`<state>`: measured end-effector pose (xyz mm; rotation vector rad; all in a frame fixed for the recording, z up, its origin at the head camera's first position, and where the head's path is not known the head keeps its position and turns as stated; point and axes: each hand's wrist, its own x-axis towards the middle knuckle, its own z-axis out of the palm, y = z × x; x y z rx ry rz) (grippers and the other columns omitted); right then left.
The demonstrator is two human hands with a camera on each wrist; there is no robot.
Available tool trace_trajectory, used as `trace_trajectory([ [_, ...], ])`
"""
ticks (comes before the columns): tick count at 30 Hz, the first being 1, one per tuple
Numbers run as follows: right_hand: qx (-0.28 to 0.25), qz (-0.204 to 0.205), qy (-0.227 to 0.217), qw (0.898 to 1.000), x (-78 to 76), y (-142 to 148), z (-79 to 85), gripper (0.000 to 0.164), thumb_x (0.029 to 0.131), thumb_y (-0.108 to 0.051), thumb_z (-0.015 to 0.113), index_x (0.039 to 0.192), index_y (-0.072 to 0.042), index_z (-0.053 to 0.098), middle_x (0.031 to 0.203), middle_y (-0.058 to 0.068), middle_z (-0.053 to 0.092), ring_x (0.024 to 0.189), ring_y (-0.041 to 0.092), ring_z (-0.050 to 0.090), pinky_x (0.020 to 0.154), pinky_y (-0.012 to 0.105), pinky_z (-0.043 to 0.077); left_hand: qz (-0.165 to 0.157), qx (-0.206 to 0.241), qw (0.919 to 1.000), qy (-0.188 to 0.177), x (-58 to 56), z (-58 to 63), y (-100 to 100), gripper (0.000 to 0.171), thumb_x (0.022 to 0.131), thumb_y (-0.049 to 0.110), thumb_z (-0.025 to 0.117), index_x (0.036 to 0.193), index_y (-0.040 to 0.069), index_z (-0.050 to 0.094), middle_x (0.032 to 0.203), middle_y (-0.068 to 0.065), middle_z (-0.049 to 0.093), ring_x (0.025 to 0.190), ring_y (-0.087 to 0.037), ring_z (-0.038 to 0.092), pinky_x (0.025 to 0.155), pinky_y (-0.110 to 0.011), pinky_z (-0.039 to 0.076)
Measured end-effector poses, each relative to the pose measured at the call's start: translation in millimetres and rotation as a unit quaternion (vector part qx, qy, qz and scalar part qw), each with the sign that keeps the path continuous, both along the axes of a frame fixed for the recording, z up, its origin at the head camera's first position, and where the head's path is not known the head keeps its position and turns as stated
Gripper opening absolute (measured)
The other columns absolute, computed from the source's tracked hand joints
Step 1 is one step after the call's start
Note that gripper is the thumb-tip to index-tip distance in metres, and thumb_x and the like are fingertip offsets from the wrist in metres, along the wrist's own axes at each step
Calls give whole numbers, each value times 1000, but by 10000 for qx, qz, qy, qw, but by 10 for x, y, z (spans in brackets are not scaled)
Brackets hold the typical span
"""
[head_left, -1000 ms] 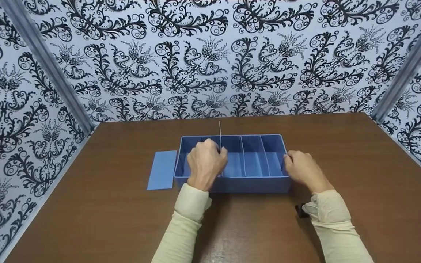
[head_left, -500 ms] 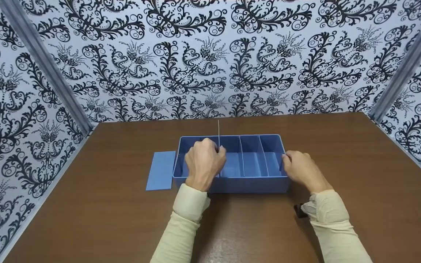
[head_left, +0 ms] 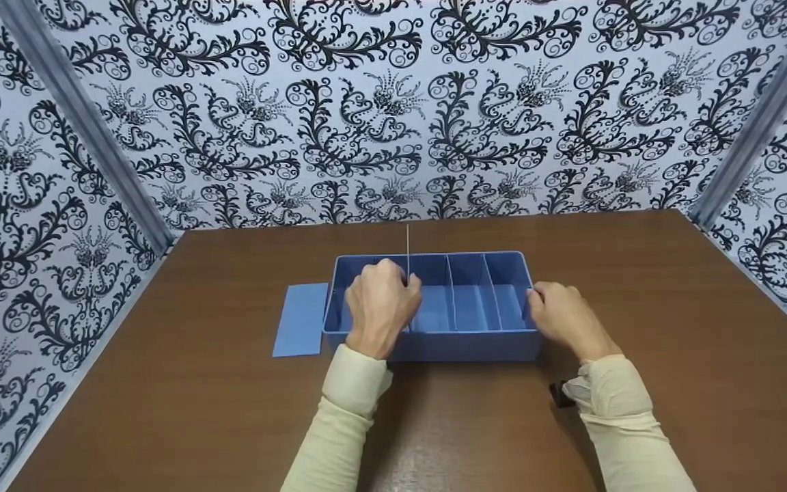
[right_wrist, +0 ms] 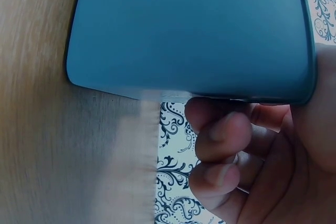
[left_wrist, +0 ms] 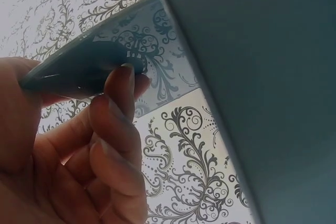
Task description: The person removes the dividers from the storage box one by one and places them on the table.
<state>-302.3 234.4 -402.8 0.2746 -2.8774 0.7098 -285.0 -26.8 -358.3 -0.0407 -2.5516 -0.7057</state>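
A long blue tray box [head_left: 465, 347] stands on the table, with thin upright dividers splitting its inside. In the head view my left hand [head_left: 381, 301] reaches over its left part and pinches a thin blue divider [head_left: 408, 249], seen edge-on and rising above the rim. The left wrist view shows the thumb and fingers on that glossy divider [left_wrist: 79, 69]. My right hand [head_left: 564, 314] grips the right end wall of the box. In the right wrist view its fingers [right_wrist: 220, 135] curl over the rim of the box [right_wrist: 189, 35]. The divider's lower part is hidden behind the left hand.
A flat light-blue panel [head_left: 299, 320] lies on the brown wooden table [head_left: 216, 396], just left of the box. Two dividers stand upright in the box's right part. Patterned walls [head_left: 393, 109] enclose the table at the back and sides. A small black object [head_left: 561, 394] shows at the right sleeve.
Both hands keep their holds on the divider and the box. The whole head view has shifted very slightly; nothing else visibly moves.
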Motion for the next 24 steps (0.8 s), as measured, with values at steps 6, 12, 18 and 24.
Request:
trace_trajectory([
  [6, -49, -4, -97, 9999, 3, -2, 5, 26, 100, -14, 46, 85, 0, 61, 72, 11, 57, 74, 31, 56, 71, 51, 46, 41, 8, 10000, -46, 10, 11, 9, 51, 87, 21, 68, 44, 19, 39, 41, 6, 38, 41, -13, 43, 41, -30, 35],
  [12, -96, -20, 0, 10000, 6, -3, -11, 25, 99, -13, 47, 82, -2, 60, 73, 12, 58, 74, 32, 57, 71, 52, 45, 151, -120, 9998, 48, 16, 11, 25, 51, 84, 17, 67, 43, 19, 37, 41, 6, 36, 40, -13, 42, 40, -31, 36],
  [18, -117, -47, 48, 9999, -1, -7, -21, 25, 98, -13, 48, 77, -4, 58, 69, 10, 55, 72, 31, 55, 69, 51, 44, 273, -243, 9993, 69, 30, 14, 47, 49, 83, 14, 65, 43, 20, 36, 42, 6, 34, 40, -13, 43, 41, -32, 38],
  [24, -137, -35, -130, 9998, -7, -10, -8, 24, 100, -14, 47, 82, -3, 60, 70, 8, 54, 73, 29, 54, 69, 48, 43, 360, -326, 9988, 44, 26, 16, 51, 47, 83, 14, 64, 45, 19, 37, 43, 6, 32, 42, -14, 44, 41, -33, 39],
])
